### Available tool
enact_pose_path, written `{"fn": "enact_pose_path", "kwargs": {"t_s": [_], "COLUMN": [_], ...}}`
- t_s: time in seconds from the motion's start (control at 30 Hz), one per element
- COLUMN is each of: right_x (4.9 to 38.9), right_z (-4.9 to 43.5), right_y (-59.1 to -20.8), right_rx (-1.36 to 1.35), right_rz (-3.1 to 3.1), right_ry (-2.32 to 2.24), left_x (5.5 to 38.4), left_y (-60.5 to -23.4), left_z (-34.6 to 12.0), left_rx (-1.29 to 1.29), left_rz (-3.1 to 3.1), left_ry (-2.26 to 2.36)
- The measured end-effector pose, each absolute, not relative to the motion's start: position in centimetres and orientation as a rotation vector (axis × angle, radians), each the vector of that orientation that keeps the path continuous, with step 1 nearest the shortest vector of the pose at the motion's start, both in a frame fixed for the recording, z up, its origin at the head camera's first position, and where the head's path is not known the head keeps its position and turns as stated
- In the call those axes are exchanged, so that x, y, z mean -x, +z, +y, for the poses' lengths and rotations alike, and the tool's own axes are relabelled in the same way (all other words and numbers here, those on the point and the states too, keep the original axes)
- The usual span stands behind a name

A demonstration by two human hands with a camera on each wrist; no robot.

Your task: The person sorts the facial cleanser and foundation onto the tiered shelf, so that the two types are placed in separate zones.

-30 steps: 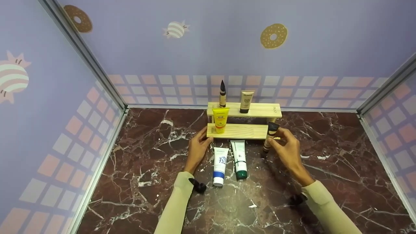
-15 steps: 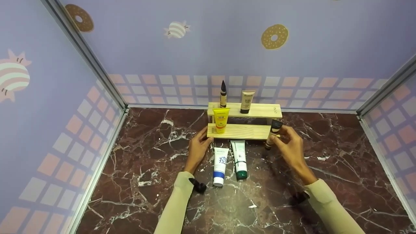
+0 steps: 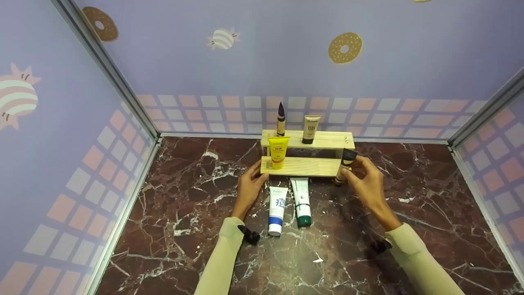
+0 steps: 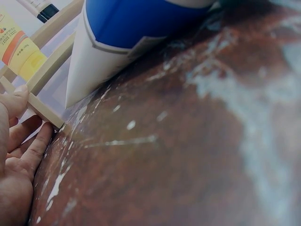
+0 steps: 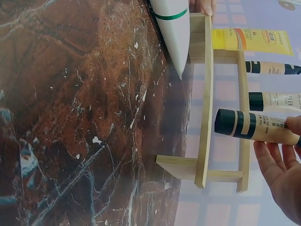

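Note:
A two-tier wooden rack (image 3: 313, 166) stands near the back wall. My left hand (image 3: 248, 189) holds its left end, thumb on the lower board and fingers at the side leg. My right hand (image 3: 368, 184) pinches a beige-and-black cosmetic tube (image 5: 265, 129) between thumb and fingers, its black cap pointing down. That tube hangs just in front of the lower board's right end, apart from it in the right wrist view. On the lower board a yellow tube (image 3: 278, 152) stands upright at the left. The upper board bears a BB cream tube (image 3: 311, 128) and a slim black-and-beige tube (image 3: 281, 123).
Two white tubes lie on the dark marbled table (image 3: 196, 246) before the rack: one with a blue band (image 3: 278, 209), the other with a green cap (image 3: 302, 203). Patterned walls (image 3: 229, 73) enclose the back and sides.
My right hand has raised the beige-and-black tube and brought it slightly right, closer to the rack's right end. The left hand stays where it was on the rack.

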State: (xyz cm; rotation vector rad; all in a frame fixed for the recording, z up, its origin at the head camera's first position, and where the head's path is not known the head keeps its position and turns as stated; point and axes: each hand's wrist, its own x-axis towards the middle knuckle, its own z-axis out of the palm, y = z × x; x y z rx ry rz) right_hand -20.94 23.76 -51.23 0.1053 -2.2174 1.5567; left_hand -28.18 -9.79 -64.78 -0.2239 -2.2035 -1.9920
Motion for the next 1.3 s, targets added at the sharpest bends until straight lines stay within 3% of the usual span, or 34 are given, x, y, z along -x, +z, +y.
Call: {"fn": "enact_pose_path", "kwargs": {"t_s": [0.6, 0.97, 1.3], "right_x": [24.1, 25.3, 24.8], "right_z": [26.1, 26.4, 25.5], "right_y": [-54.0, -53.3, -50.1], "right_rx": [-0.126, -0.088, -0.105], "right_rz": [-2.208, -2.229, -2.209], "right_ry": [1.605, 1.623, 1.636], "left_x": [28.3, 28.3, 28.3], "left_y": [-64.8, -64.8, -64.8], "left_z": [-9.7, -9.8, -9.8], "left_rx": [0.219, 0.216, 0.211], "left_rz": [-2.196, -2.211, -2.201], "left_ry": [-2.011, -1.99, -1.995]}}
